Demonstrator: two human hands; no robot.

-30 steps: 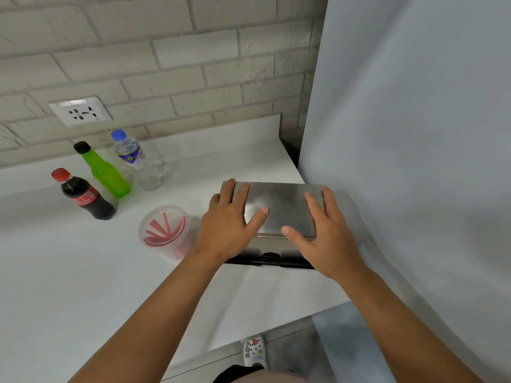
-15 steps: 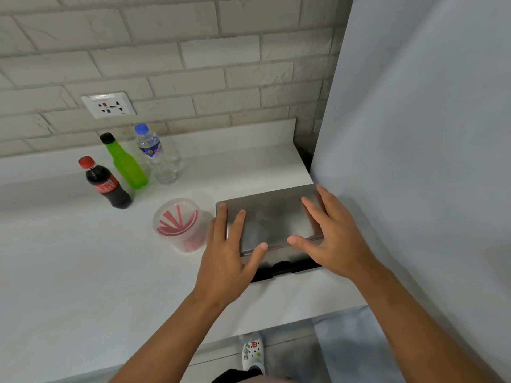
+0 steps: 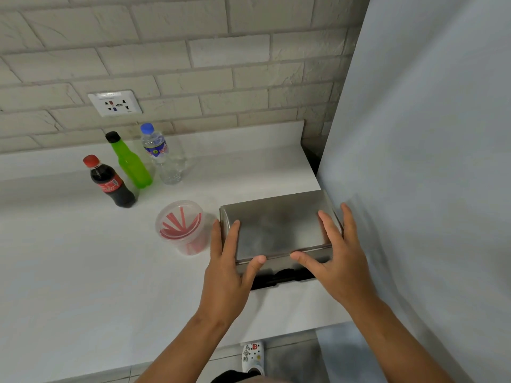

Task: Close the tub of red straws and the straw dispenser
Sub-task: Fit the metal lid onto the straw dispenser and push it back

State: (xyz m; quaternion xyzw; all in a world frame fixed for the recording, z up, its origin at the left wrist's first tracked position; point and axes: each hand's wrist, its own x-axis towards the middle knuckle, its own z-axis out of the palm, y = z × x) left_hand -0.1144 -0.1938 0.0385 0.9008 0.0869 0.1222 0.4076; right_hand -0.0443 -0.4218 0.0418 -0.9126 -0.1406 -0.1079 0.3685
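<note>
Kitchen: white counter [image 3: 83, 272], brick backsplash [image 3: 193, 64] (bottled drinks [image 3: 127, 164])

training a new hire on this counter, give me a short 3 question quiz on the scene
1. True or false: the tub of red straws sits left of the dispenser.
2. How many bottles stand by the wall?
3. Which hands rest on the dispenser lid? A) left only B) right only C) both

Key: 1 true. 2 three: cola, green, water. 3 C, left hand and right hand.
</note>
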